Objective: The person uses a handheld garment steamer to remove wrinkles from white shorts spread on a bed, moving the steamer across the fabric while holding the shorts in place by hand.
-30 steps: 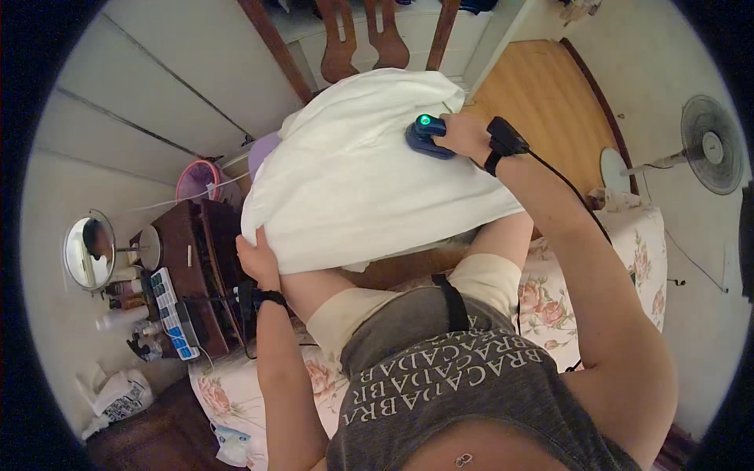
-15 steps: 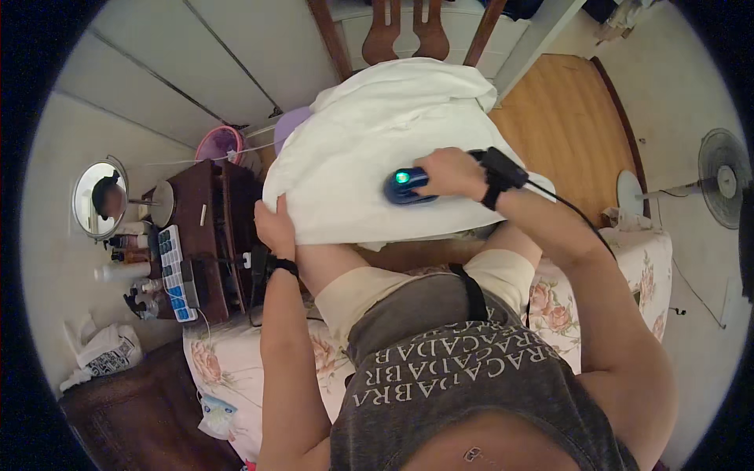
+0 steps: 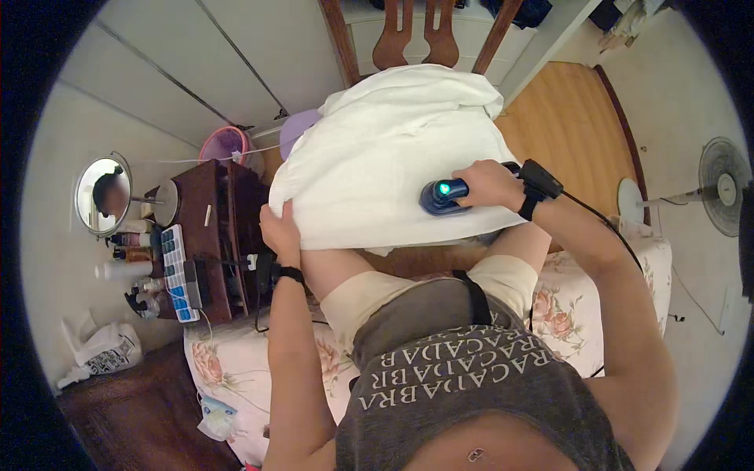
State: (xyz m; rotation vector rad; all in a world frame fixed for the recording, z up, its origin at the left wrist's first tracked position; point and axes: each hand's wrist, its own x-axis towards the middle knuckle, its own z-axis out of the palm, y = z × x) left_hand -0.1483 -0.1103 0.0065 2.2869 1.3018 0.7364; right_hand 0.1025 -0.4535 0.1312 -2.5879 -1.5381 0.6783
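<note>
A white cloth (image 3: 377, 149) lies spread in front of my knees, bunched up at its far side. My left hand (image 3: 280, 231) grips its near left edge, the thumb on top and the other fingers mostly out of sight. On the near right part of the cloth, my right hand (image 3: 491, 187) is closed around a dark blue handheld device (image 3: 444, 199). The device has a rounded head that rests on the cloth and a glowing green light on top; its exact kind is unclear. What supports the cloth is hidden.
A wooden chair back (image 3: 416, 39) rises behind the cloth. To the left stands a dark cabinet (image 3: 212, 212) with a power strip (image 3: 179, 275), bottles and a round mirror (image 3: 104, 196). A pink basket (image 3: 224, 143) sits beyond it. At right is a standing fan (image 3: 722, 187).
My right hand has slid the blue device to the right and slightly nearer across the cloth. My left hand keeps its hold on the cloth's edge. The whole view has shifted slightly.
</note>
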